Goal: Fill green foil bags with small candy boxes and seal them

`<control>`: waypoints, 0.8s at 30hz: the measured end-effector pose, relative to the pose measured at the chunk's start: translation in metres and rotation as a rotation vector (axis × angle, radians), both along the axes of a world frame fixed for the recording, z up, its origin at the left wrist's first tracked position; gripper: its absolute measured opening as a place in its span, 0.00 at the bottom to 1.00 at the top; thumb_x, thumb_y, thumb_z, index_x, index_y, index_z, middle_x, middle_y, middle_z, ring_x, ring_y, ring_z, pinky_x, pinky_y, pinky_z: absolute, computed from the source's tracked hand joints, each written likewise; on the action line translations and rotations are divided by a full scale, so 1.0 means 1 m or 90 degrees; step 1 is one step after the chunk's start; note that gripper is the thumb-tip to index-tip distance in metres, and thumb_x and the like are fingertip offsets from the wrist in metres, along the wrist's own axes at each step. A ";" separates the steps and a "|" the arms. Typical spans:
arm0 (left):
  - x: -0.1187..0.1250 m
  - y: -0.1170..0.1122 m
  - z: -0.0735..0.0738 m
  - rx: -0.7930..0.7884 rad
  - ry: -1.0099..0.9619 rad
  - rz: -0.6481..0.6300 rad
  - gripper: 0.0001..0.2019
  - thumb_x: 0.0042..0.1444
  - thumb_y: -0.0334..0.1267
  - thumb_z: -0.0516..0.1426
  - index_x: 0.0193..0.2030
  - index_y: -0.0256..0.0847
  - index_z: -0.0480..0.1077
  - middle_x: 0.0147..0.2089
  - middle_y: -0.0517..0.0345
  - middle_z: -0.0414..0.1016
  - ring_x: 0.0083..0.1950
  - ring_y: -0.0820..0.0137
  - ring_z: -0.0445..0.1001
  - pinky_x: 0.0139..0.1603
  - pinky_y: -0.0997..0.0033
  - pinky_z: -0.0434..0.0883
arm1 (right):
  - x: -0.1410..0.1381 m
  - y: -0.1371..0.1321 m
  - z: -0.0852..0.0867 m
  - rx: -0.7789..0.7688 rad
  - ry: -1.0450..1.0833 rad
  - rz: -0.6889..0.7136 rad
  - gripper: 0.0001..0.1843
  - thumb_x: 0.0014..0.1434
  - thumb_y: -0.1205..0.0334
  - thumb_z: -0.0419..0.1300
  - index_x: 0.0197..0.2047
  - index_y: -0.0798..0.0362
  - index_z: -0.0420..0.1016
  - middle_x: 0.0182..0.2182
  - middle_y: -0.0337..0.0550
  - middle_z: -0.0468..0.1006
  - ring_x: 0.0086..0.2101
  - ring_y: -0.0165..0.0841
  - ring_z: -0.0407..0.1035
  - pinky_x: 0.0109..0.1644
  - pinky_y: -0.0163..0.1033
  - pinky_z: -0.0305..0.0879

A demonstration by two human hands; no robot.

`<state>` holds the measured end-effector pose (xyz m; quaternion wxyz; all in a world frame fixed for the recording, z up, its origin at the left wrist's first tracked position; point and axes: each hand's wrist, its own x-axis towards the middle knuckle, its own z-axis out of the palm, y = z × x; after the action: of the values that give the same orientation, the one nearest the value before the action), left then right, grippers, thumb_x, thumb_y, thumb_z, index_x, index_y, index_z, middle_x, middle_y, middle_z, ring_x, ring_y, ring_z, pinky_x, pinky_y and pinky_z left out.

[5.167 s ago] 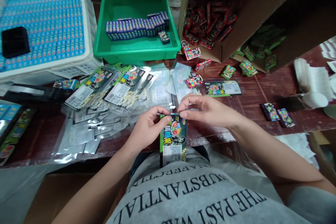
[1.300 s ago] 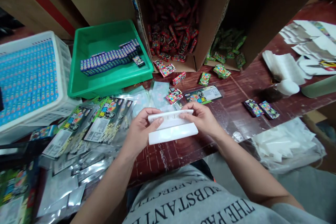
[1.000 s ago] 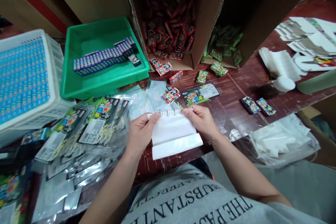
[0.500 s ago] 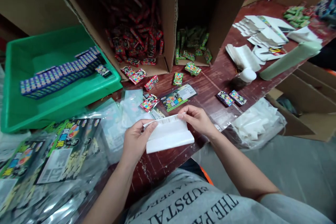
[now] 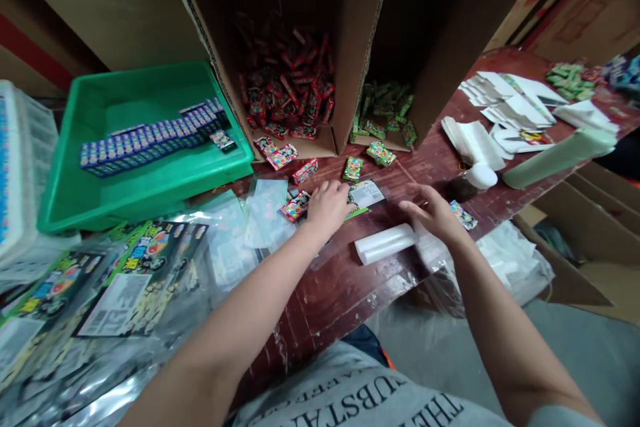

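Note:
My left hand [image 5: 327,208] rests over the left part of a printed header-card packet [image 5: 367,193], fingers forward and slightly bent, with no grip visible. A small red candy box [image 5: 295,205] lies against its left side. My right hand [image 5: 434,215] hovers at the right with thumb and fingers apart, holding nothing. Below and between the hands lies a white folded paper sleeve [image 5: 385,243] on the dark red table [image 5: 320,300]. Near my right wrist is a purple candy box [image 5: 463,215]; its neighbour is hidden behind the hand.
A green tray [image 5: 65,180] with rows of small purple boxes stands left. Open cartons [image 5: 350,80] hold red and green boxes at the back. Printed plastic bags [image 5: 125,293] cover the left front. A white-capped jar [image 5: 481,175] and a pale green roll [image 5: 560,159] stand right.
Both hands have let go of the white paper sleeve, which now lies on the table. My left hand has moved forward onto the header-card packet; my right hand has moved to the right.

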<state>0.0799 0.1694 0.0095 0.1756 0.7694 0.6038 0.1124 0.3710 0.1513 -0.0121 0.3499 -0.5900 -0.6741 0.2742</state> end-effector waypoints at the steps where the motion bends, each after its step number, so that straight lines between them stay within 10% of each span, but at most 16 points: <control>1: 0.011 0.014 -0.001 -0.023 0.017 0.008 0.29 0.55 0.46 0.69 0.60 0.38 0.71 0.64 0.38 0.72 0.67 0.49 0.66 0.67 0.54 0.61 | -0.005 0.002 0.005 0.038 -0.023 -0.011 0.33 0.58 0.39 0.68 0.59 0.52 0.73 0.44 0.51 0.78 0.37 0.40 0.72 0.40 0.46 0.69; 6: 0.042 0.055 -0.004 -0.118 0.074 0.038 0.46 0.35 0.46 0.78 0.61 0.34 0.69 0.64 0.27 0.70 0.66 0.40 0.69 0.64 0.46 0.64 | -0.028 -0.004 0.020 0.123 -0.081 0.002 0.27 0.65 0.41 0.62 0.59 0.50 0.72 0.47 0.52 0.77 0.40 0.41 0.74 0.42 0.47 0.72; 13: 0.027 0.035 0.015 -0.101 -0.035 -0.044 0.12 0.63 0.37 0.60 0.52 0.39 0.76 0.55 0.41 0.80 0.56 0.54 0.79 0.55 0.58 0.71 | -0.048 -0.001 0.022 0.119 -0.051 -0.002 0.23 0.64 0.42 0.63 0.55 0.49 0.75 0.46 0.50 0.76 0.40 0.41 0.74 0.42 0.47 0.73; 19: -0.021 0.000 0.049 -0.024 -0.260 -0.160 0.23 0.66 0.32 0.53 0.67 0.51 0.68 0.58 0.57 0.81 0.53 0.65 0.80 0.55 0.65 0.73 | -0.088 0.026 0.042 0.174 0.016 0.034 0.30 0.58 0.43 0.70 0.56 0.50 0.72 0.53 0.53 0.76 0.51 0.45 0.72 0.56 0.52 0.70; 24: -0.087 -0.026 0.067 0.024 -0.308 -0.075 0.24 0.65 0.35 0.53 0.67 0.50 0.70 0.53 0.54 0.83 0.42 0.64 0.80 0.46 0.63 0.74 | -0.133 0.027 0.075 0.089 0.086 0.091 0.25 0.52 0.43 0.74 0.41 0.49 0.71 0.30 0.38 0.75 0.30 0.32 0.67 0.33 0.39 0.63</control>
<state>-0.0075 0.1437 0.0770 0.3067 0.7572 0.4961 0.2940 0.2382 0.1779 0.0633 0.4142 -0.4945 -0.7071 0.2896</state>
